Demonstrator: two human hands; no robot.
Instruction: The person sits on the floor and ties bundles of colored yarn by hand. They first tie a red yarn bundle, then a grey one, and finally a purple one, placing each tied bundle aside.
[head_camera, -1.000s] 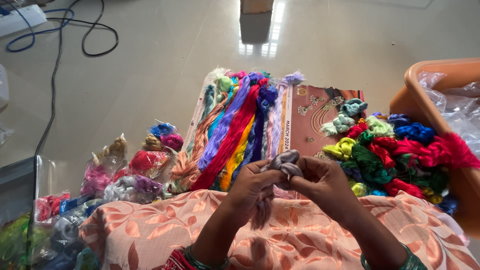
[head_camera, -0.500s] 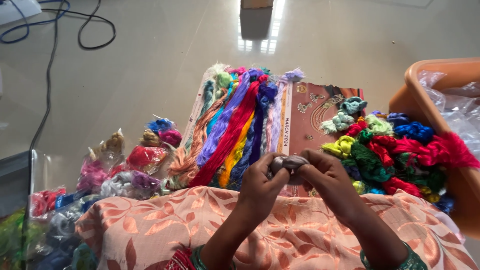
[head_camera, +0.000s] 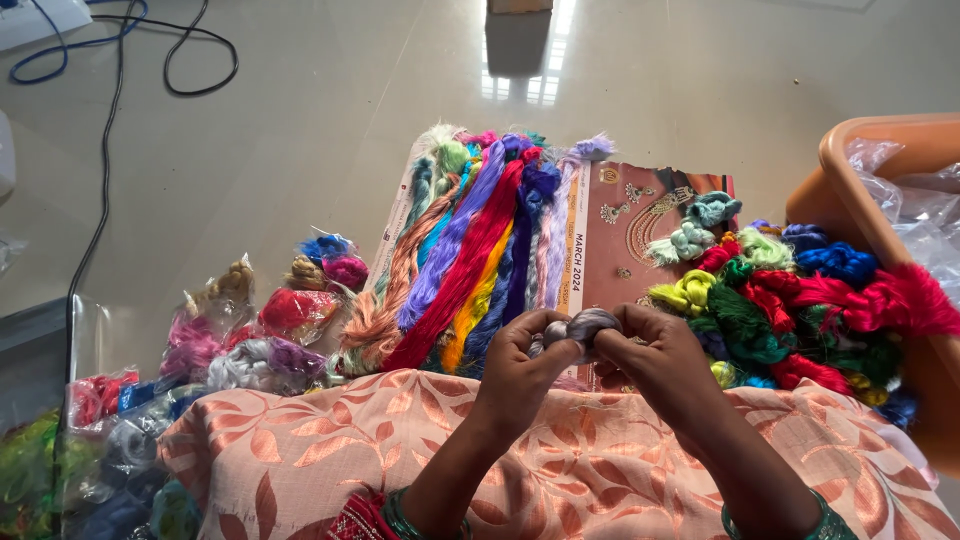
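Head view: both hands meet over the peach leaf-print cloth on the lap. The left hand and right hand are each closed, fingers curled, on one grey skein pinched between them, held just above the cloth's far edge. A second ago the skein sat a little higher and looser, with a tail hanging below the hands; now the hands have drawn closer together and the thread looks balled up tighter, with no loose tail showing, so the bundling seems near its end. Beyond the left hand lies a fan of long coloured hanks on a printed sheet. Beyond and outside the right hand is a heap of knotted skeins, with an orange tub past that. Outside the left hand, bagged threads sit on the floor.
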